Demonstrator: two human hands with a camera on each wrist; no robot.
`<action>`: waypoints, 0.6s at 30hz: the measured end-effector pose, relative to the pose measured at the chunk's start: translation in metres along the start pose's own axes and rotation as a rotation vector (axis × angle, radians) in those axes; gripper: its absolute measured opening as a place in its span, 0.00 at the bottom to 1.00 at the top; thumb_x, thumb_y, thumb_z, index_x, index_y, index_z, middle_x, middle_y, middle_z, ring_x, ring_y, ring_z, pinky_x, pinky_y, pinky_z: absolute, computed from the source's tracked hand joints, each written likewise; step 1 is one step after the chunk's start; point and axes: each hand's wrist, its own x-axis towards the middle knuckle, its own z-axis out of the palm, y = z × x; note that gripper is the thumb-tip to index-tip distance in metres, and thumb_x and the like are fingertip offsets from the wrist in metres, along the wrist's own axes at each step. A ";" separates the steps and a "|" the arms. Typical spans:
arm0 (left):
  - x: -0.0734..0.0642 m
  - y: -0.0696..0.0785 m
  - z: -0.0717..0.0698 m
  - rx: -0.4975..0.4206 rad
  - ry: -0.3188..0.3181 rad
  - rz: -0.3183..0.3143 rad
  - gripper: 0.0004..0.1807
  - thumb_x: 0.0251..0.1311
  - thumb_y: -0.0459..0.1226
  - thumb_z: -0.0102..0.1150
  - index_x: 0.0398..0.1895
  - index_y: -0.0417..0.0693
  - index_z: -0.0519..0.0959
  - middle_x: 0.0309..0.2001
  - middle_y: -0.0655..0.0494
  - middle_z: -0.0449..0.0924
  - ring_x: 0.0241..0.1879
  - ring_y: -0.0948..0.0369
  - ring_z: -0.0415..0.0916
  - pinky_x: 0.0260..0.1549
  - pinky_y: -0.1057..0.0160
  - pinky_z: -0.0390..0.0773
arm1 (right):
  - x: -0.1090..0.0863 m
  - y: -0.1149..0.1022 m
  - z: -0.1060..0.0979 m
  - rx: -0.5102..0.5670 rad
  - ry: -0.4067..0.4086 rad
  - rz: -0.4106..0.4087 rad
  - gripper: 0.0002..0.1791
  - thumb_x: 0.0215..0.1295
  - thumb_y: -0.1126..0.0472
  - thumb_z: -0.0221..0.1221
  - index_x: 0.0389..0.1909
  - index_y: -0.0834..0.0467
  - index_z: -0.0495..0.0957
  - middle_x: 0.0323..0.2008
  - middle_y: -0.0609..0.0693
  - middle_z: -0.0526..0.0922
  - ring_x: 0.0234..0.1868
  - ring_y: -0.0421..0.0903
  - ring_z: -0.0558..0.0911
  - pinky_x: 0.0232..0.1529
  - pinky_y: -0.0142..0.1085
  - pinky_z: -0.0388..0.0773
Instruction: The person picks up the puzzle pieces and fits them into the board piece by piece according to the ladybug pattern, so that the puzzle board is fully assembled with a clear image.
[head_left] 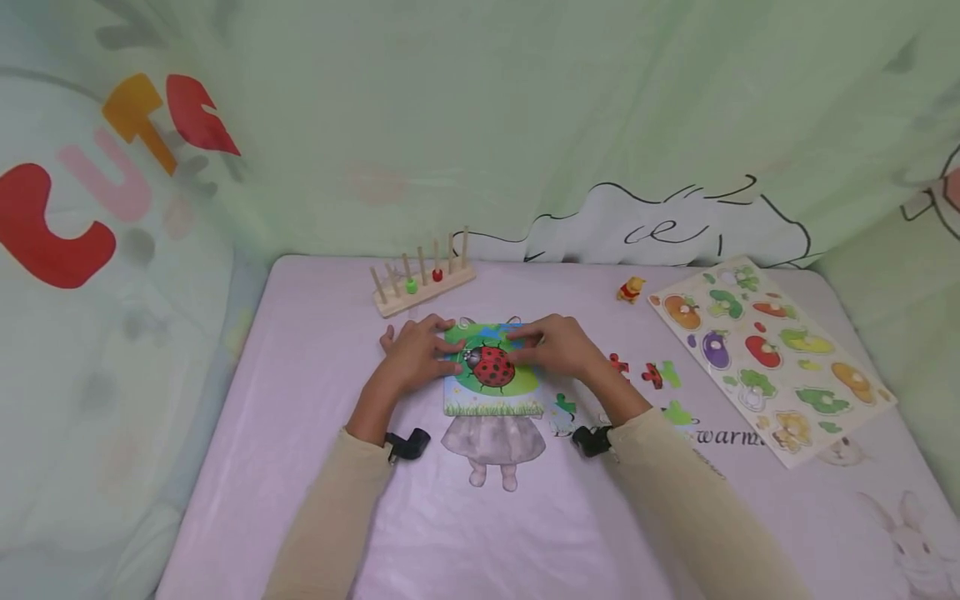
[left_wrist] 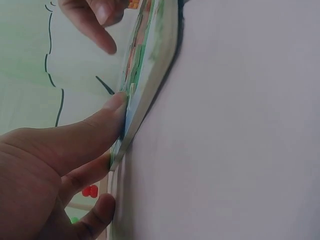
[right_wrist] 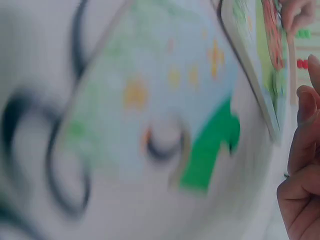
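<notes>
A square ladybug jigsaw puzzle (head_left: 491,407) lies on the table, its grassy border toward me. My left hand (head_left: 412,354) rests at its left side with the fingers spread; in the left wrist view, the left thumb (left_wrist: 107,117) lies on the edge of the puzzle (left_wrist: 157,75). My right hand (head_left: 564,346) reaches over the upper right part, thumb and forefinger apart near the ladybug. In the right wrist view the right hand (right_wrist: 305,165) shows only partly at the edge, and its contact with the puzzle is hidden. A loose puzzle piece (right_wrist: 215,145) with green lies near it, blurred.
More loose puzzle pieces (head_left: 652,375) lie right of the puzzle, partly behind my right forearm. A wooden peg rack (head_left: 423,293) with green and red beads stands behind. A small bear figure (head_left: 632,289) and a vegetable board (head_left: 772,358) are on the right.
</notes>
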 end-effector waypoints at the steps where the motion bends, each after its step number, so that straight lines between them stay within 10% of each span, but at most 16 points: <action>1: 0.000 0.000 0.000 -0.003 0.002 -0.002 0.25 0.58 0.54 0.72 0.60 0.68 0.82 0.74 0.65 0.67 0.70 0.46 0.64 0.70 0.26 0.38 | -0.003 0.002 -0.003 0.010 0.007 0.004 0.21 0.60 0.50 0.73 0.53 0.52 0.88 0.34 0.49 0.88 0.29 0.42 0.81 0.31 0.34 0.73; 18: 0.000 0.002 0.000 0.020 0.004 -0.003 0.25 0.58 0.54 0.72 0.60 0.68 0.82 0.74 0.65 0.67 0.69 0.44 0.65 0.70 0.25 0.40 | -0.043 0.043 -0.040 -0.029 0.103 0.185 0.20 0.64 0.48 0.69 0.53 0.52 0.87 0.34 0.50 0.82 0.33 0.48 0.76 0.29 0.37 0.72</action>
